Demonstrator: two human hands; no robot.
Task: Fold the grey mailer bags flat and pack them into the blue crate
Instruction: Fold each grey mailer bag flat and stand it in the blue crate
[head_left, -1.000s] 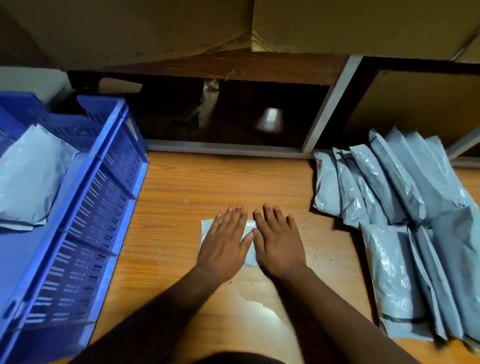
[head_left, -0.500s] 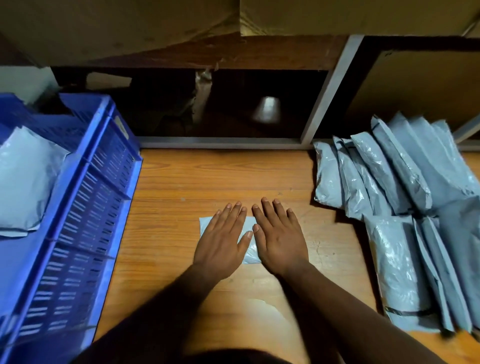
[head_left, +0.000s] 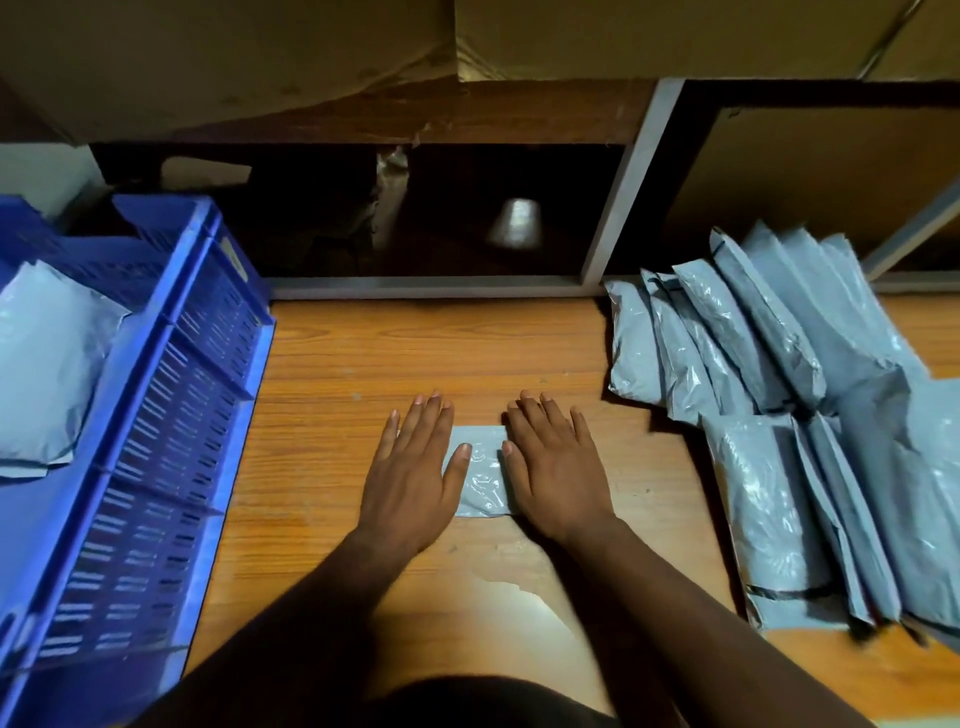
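Observation:
A small folded grey mailer bag (head_left: 480, 475) lies flat on the wooden table (head_left: 337, 364) in front of me. My left hand (head_left: 415, 467) presses its left end with straight fingers. My right hand (head_left: 553, 462) lies flat on its right end. Only the bag's middle strip shows between the hands. The blue crate (head_left: 171, 415) stands at the left, with a grey mailer bag (head_left: 41, 374) lying inside it. A pile of several grey mailer bags (head_left: 779, 415) lies at the right of the table.
Dark open shelf compartments (head_left: 441, 208) with a grey frame run along the table's back edge, under cardboard boxes (head_left: 467, 47). A chipped patch (head_left: 519, 587) marks the tabletop near me.
My two hands, side by side and touching before, have slid apart along the folded bag, left hand leftward and right hand rightward. More of the bag's middle shows.

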